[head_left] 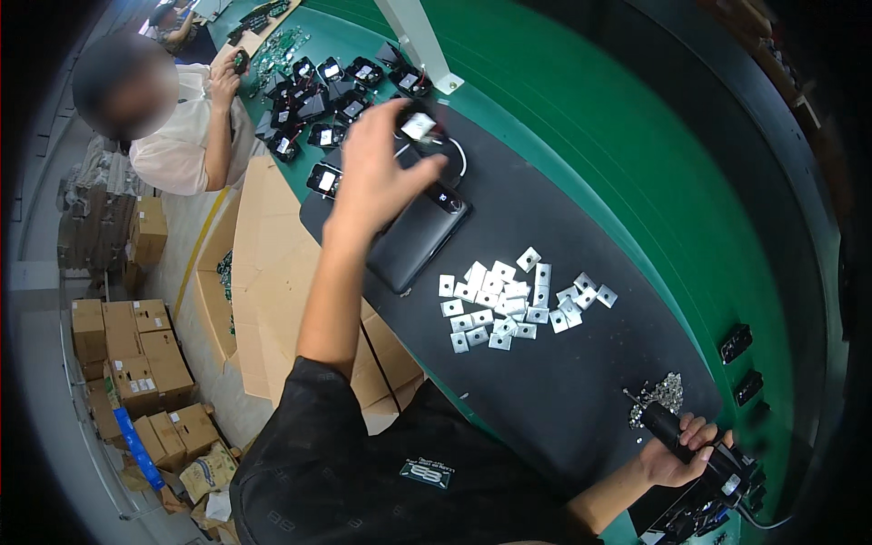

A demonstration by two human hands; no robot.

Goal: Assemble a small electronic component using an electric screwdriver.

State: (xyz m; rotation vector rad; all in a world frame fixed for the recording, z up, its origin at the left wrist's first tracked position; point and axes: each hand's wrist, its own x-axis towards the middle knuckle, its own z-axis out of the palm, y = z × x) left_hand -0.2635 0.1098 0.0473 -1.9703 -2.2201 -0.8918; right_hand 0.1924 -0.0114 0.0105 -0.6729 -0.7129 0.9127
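My left hand (pixel 371 173) is stretched over the far left of the dark mat, thumb and fingers spread apart. By its fingertips is a black casing part with a white label (pixel 419 125); whether they touch it I cannot tell. Partly under this hand lies a flat black device with a small display window (pixel 420 238), like a power bank. My right hand (pixel 679 454) is wrapped round a black electric screwdriver (pixel 667 427). Its bit points at a heap of small screws (pixel 666 396). Several silver square plates with holes (pixel 498 300) lie scattered between my hands.
Black casings with white labels (pixel 313 104) crowd the green table's far end, near a white metal post (pixel 420 41). Across there, another person (pixel 195 127) handles a small dark part. An open cardboard box (pixel 272 272) stands against the table's left side. Cartons (pixel 145 350) are stacked on the floor.
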